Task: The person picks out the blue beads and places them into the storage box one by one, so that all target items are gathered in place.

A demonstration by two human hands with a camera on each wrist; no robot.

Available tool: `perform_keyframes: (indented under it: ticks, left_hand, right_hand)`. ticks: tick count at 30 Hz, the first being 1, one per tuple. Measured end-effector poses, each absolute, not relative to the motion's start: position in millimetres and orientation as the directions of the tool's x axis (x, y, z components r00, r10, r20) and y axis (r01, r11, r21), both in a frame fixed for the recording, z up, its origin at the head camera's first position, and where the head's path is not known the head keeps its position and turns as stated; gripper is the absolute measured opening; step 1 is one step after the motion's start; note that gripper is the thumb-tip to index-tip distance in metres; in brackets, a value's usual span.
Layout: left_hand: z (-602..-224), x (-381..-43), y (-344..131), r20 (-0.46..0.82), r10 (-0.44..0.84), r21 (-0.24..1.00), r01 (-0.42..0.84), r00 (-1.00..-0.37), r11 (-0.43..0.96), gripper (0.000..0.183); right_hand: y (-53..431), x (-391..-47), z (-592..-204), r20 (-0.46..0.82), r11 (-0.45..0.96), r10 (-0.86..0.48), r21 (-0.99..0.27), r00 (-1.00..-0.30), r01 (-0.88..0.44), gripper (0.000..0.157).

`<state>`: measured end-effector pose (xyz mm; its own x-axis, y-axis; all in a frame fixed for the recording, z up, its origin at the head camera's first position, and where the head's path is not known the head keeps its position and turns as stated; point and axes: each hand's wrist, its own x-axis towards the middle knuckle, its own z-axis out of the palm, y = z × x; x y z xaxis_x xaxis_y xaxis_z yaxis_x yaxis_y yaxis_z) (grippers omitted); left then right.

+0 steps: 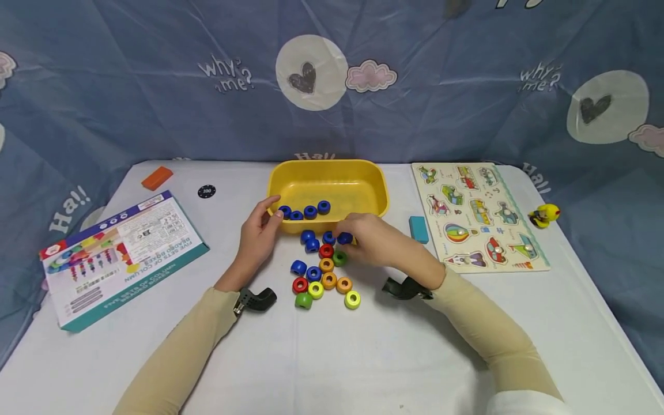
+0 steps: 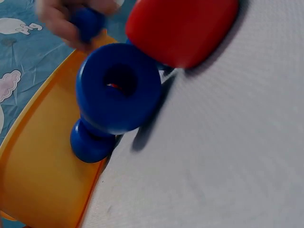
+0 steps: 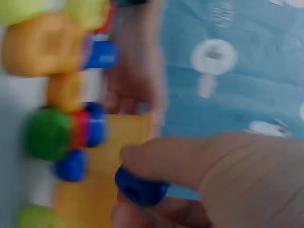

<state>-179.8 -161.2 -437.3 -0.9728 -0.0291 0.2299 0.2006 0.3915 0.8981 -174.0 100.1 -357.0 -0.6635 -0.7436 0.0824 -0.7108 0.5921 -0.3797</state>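
Observation:
My right hand (image 1: 370, 239) pinches a blue bead (image 3: 141, 186) between thumb and fingers, just in front of the yellow tray (image 1: 353, 199). At the tray's front left corner my left hand (image 1: 258, 233) grips the rim, thumb and forefinger at the edge. Several blue beads (image 1: 310, 212) lie inside the tray along its front wall. Between the hands, loose beads are spread on the white table: blue (image 1: 298, 267), red (image 1: 300, 285), green (image 1: 303, 300), orange (image 1: 344, 285) and yellow (image 1: 352, 300). The left wrist view shows a blue bead (image 2: 142, 102) and a red one (image 2: 183, 28) close up.
A bead toy box (image 1: 124, 259) lies at the left, with an orange block (image 1: 157, 178) and a black round chip (image 1: 206, 191) behind it. To the right are a teal block (image 1: 418, 229), a wooden picture puzzle (image 1: 479, 219) and a small yellow figure (image 1: 544, 215).

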Motion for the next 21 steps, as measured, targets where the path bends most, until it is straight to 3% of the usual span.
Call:
perform_keyframes:
  ticks: [4, 9, 14, 17, 21]
  left_hand:
    - [-436, -180, -160, 0.238, -0.033, 0.89, 0.204, -0.971, 0.407, 0.04]
    - [-437, -179, -160, 0.231, -0.042, 0.894, 0.195, -0.972, 0.404, 0.039]
    - [-440, -178, -159, 0.211, -0.039, 0.899, 0.179, -0.977, 0.399, 0.039]
    - [-440, -178, -158, 0.211, -0.038, 0.901, 0.179, -0.977, 0.395, 0.039]
    - [-437, -179, -160, 0.226, -0.035, 0.898, 0.194, -0.973, 0.396, 0.039]
  right_hand:
    - [105, -189, -339, 0.163, 0.544, -0.72, -0.471, -0.674, -0.695, 0.016]
    - [101, -228, -342, 0.175, 0.617, -0.596, -0.525, -0.784, -0.586, 0.014]
    - [88, -259, -364, 0.03, 0.717, -0.524, -0.524, -0.851, -0.46, 0.015]
    - [79, -269, -375, -0.08, 0.748, -0.521, -0.523, -0.85, -0.409, 0.017]
    - [66, -275, -380, -0.124, 0.724, -0.526, -0.583, -0.841, -0.367, 0.02]
